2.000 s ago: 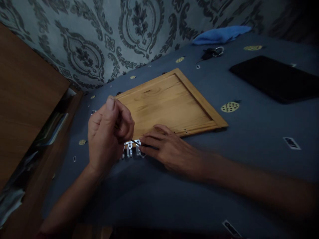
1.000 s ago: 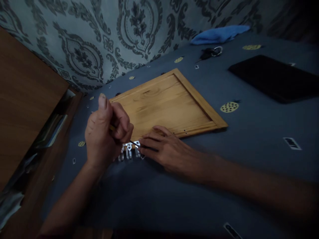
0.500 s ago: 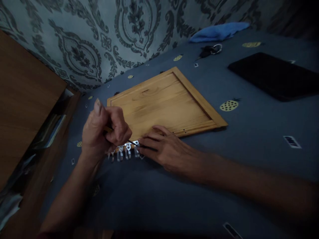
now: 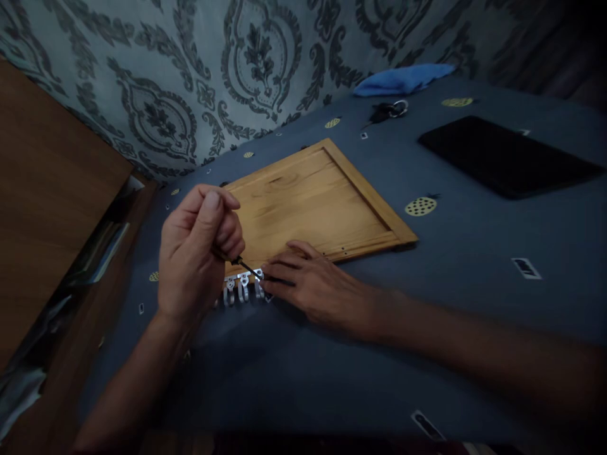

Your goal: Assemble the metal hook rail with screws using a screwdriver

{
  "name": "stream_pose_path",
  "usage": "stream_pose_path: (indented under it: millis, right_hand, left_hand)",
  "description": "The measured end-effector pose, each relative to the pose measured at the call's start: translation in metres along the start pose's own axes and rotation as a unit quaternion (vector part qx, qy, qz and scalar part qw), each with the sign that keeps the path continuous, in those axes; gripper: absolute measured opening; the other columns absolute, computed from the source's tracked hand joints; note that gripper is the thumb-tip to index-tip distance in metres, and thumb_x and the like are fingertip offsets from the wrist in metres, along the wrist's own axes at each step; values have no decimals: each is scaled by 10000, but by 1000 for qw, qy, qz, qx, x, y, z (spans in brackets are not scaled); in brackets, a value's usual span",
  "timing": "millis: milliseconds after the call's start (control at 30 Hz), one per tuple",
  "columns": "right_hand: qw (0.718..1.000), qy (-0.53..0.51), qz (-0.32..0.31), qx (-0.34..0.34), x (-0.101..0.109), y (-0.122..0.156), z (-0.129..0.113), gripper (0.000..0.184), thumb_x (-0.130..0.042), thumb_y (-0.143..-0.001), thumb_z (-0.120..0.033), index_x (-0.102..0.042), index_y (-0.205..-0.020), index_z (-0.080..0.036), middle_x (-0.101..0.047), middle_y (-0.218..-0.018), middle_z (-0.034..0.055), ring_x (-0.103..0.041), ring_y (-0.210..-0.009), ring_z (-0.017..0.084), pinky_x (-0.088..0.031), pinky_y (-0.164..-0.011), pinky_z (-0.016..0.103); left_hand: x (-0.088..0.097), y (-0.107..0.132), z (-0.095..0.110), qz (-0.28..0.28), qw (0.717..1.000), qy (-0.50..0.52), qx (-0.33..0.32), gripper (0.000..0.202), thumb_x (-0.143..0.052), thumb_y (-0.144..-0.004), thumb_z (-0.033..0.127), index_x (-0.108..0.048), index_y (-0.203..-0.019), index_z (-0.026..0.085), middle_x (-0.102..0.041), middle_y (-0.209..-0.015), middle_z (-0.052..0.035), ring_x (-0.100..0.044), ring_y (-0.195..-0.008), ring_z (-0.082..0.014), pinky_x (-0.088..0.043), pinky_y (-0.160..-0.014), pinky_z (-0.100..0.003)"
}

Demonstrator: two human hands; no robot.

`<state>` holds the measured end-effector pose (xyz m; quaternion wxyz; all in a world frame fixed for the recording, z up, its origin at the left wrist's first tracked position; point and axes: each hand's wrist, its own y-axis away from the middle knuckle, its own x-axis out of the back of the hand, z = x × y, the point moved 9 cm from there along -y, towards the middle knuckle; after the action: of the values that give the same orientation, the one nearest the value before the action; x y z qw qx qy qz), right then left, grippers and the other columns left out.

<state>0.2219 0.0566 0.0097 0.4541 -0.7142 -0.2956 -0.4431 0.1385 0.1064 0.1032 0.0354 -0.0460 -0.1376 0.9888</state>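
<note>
My left hand [image 4: 199, 253] is wrapped round a screwdriver [image 4: 244, 264], its handle mostly hidden in the fist. The thin dark shaft slants down to the right, its tip at the right end of a silver metal hook strip [image 4: 244, 279]. Several hooks hang from this strip, which lies along the near edge of a framed wooden board [image 4: 303, 208]. Fingers stretched, my right hand [image 4: 315, 281] rests on that same edge. Its fingertips are beside the screwdriver tip and the end of the strip.
Blue patterned cloth [image 4: 322, 379] covers the surface. Beyond the board are keys on a ring [image 4: 389, 111], a blue rag [image 4: 403, 80] and a dark flat case [image 4: 507, 155]. A wooden cabinet [image 4: 57, 189] stands at the left, and patterned wallpaper [image 4: 258, 57] is behind.
My left hand has turned on the screwdriver; its thumb now lies over the curled fingers instead of pointing up. My right hand stays at the board's edge. The view has shifted slightly.
</note>
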Motion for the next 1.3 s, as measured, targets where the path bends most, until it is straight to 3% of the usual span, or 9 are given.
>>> stream_pose_path:
  millis: [100, 300, 400, 800, 900, 1100, 1300]
  right_hand:
    - [1000, -4, -1, -5, -1, 0, 1, 241, -586, -969, -68, -712, -1162, -139, -729, -1218, 113, -610, -1171, 286, -379, -1098, 510]
    - [1000, -4, 8, 3, -1, 0, 0, 240, -553, -985, -84, -706, -1154, -158, -728, -1180, 108, -598, -1138, 282, -396, -1060, 498]
    - [1000, 0, 7, 5, -1, 1, 0, 235, -552, -984, -85, -705, -1150, -149, -726, -1183, 110, -596, -1149, 290, -390, -1076, 506]
    - [999, 9, 34, 11, -1, 2, 0, 197, -582, -997, -117, -708, -1143, -153, -735, -1183, 105, -609, -1140, 283, -404, -1073, 505]
    - [999, 9, 32, 9, -1, 2, 0, 200, -576, -1004, -118, -714, -1144, -157, -742, -1192, 102, -617, -1146, 281, -411, -1072, 500]
    - [999, 18, 26, 8, -1, 1, 0, 233, -524, -1030, -125, -707, -1168, -169, -741, -1248, 96, -621, -1176, 283, -399, -1095, 504]
    - [1000, 11, 21, 6, -1, 1, 0, 230, -554, -1001, -106, -707, -1164, -158, -738, -1242, 108, -618, -1162, 291, -412, -1070, 503]
  left_hand:
    - [-7, 3, 1, -14, 1000, 15, -10, 306, -813, -891, 395, -668, -720, 188, -256, -505, 93, -192, -429, -60, -223, -394, -164]
    - [-12, 3, 5, -53, 996, 41, -57, 418, -743, -933, 501, -667, -689, 170, -168, -463, 121, -100, -383, -41, -213, -372, -155]
    - [-12, 0, 1, -70, 997, 32, -33, 431, -739, -942, 493, -658, -668, 169, -176, -455, 119, -85, -380, -38, -216, -367, -153]
    - [-24, -7, -4, -238, 969, 72, 9, 445, -707, -966, 487, -674, -653, 173, -157, -413, 120, -82, -302, -24, -219, -320, -159]
    - [-20, -8, -2, -212, 975, 69, -1, 430, -721, -955, 498, -698, -667, 179, -160, -425, 118, -96, -318, -30, -233, -328, -160]
    - [2, -6, 18, -42, 997, 34, -50, 504, -511, -1088, 396, -678, -664, 182, -145, -473, 96, -102, -376, -61, -206, -349, -168]
    - [0, -2, 14, -18, 999, 17, -42, 490, -551, -1068, 406, -632, -636, 187, -152, -472, 95, -81, -385, -59, -183, -363, -188]
